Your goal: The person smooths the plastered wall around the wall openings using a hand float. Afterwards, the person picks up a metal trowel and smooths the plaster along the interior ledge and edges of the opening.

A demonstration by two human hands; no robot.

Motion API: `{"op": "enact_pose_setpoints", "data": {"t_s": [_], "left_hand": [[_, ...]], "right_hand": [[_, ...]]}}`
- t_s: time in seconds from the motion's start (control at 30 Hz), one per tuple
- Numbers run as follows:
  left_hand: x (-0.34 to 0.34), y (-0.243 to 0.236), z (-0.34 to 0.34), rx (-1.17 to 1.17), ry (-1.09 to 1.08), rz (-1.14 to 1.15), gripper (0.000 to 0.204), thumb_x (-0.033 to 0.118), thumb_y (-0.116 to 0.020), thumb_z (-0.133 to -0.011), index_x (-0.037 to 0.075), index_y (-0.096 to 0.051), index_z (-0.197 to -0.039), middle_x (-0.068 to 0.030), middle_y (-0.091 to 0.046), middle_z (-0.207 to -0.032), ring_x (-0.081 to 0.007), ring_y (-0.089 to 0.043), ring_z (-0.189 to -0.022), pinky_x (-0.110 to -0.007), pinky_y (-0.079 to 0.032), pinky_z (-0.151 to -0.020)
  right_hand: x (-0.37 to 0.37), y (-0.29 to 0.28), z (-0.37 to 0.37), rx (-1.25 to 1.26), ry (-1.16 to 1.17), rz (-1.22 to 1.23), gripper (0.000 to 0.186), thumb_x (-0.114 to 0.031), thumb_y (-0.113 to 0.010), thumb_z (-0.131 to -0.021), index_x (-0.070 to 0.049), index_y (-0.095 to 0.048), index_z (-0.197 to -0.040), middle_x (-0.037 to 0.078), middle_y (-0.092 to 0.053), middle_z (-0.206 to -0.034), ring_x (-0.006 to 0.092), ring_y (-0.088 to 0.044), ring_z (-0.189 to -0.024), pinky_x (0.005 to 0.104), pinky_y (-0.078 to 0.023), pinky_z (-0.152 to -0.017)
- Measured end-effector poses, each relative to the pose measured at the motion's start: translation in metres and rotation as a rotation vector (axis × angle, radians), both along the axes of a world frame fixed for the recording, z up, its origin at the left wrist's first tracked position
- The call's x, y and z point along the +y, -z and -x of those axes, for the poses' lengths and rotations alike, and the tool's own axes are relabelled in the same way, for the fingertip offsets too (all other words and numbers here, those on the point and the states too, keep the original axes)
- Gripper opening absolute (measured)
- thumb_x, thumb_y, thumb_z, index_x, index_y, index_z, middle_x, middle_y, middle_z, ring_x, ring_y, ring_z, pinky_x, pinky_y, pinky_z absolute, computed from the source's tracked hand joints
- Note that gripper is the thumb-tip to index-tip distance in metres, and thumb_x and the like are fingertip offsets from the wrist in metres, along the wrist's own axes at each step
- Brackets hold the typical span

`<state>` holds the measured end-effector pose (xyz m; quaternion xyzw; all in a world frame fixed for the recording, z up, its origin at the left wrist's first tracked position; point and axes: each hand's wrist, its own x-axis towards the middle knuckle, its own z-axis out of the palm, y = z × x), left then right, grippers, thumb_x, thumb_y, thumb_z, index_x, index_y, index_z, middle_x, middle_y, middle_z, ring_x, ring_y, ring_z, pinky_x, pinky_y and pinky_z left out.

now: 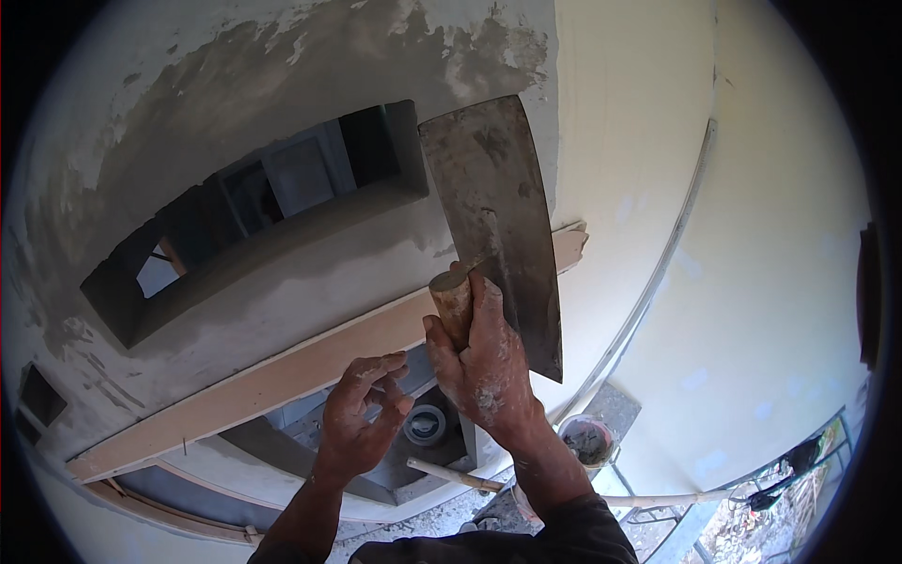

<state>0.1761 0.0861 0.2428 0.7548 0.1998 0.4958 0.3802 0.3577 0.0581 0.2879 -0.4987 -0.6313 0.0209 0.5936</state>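
My right hand (490, 371) is closed around the wooden handle (453, 303) of a plastering trowel (490, 179). The trowel's long grey blade stands nearly upright by the right end of a rectangular wall opening (310, 202); whether it touches the wall I cannot tell. Grey smears mark the blade and my fingers. Lower and to the left is my left hand (357, 418), its fingers bent and apart from the thumb, with nothing visible in it. Damp grey plaster (348, 70) covers the wall above the opening, patchy at its edges.
Below the opening a long wooden board (272, 376) crosses the wall. Under it is a second opening, with a round white container (426, 425) visible through it. A bucket of grey mix (589, 440) and a pole (658, 501) are at lower right, beside a pale wall (752, 310).
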Motion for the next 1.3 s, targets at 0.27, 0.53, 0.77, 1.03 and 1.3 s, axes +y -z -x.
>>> {"op": "enact_pose_setpoints", "data": {"t_s": [0.27,0.53,0.77,1.03,1.3], "left_hand": [[0.000,0.001,0.010,-0.035,0.046,0.108,0.048,0.015,-0.069,-0.090,-0.005,-0.051,-0.130,-0.0070,-0.053,-0.113,-0.0126,-0.055,-0.094,-0.028,-0.047,-0.085],[0.005,0.007,0.016,-0.037,0.046,0.097,0.049,0.019,-0.069,-0.091,-0.004,-0.051,-0.129,-0.0063,-0.053,-0.112,-0.0130,-0.056,-0.092,-0.030,-0.047,-0.086],[0.007,0.009,0.019,-0.024,0.062,0.095,0.048,0.021,-0.069,-0.091,-0.003,-0.052,-0.129,-0.0061,-0.053,-0.111,-0.0125,-0.056,-0.090,-0.031,-0.047,-0.089],[0.010,0.012,0.024,-0.024,0.052,0.118,0.048,0.022,-0.070,-0.091,-0.003,-0.053,-0.129,-0.0068,-0.054,-0.112,-0.0127,-0.056,-0.091,-0.030,-0.047,-0.087],[0.008,0.010,0.023,0.035,0.003,0.083,0.047,0.023,-0.069,-0.091,-0.003,-0.054,-0.128,-0.0072,-0.054,-0.112,-0.0130,-0.056,-0.091,-0.032,-0.048,-0.087]], "right_hand": [[0.008,-0.014,0.001,-0.052,0.043,-0.010,0.054,-0.008,-0.062,-0.090,0.009,-0.031,-0.131,0.034,-0.059,-0.103,0.0510,-0.064,-0.092,0.0500,-0.052,-0.078],[0.008,-0.026,0.006,-0.136,0.114,-0.028,0.052,-0.009,-0.061,-0.089,0.006,-0.030,-0.129,0.035,-0.059,-0.100,0.0528,-0.062,-0.087,0.0531,-0.051,-0.073],[0.005,-0.029,0.009,-0.151,0.178,0.007,0.053,-0.008,-0.061,-0.089,0.006,-0.032,-0.131,0.037,-0.060,-0.099,0.0526,-0.063,-0.090,0.0511,-0.052,-0.076],[-0.017,-0.013,0.009,-0.139,0.146,0.135,0.053,-0.008,-0.062,-0.089,0.006,-0.033,-0.131,0.034,-0.061,-0.102,0.0507,-0.064,-0.093,0.0513,-0.052,-0.078],[-0.016,-0.010,-0.019,0.159,0.166,-0.042,0.047,-0.016,-0.070,-0.085,0.002,-0.045,-0.121,0.018,-0.061,-0.095,0.0227,-0.061,-0.082,0.0360,-0.051,-0.074]]}}
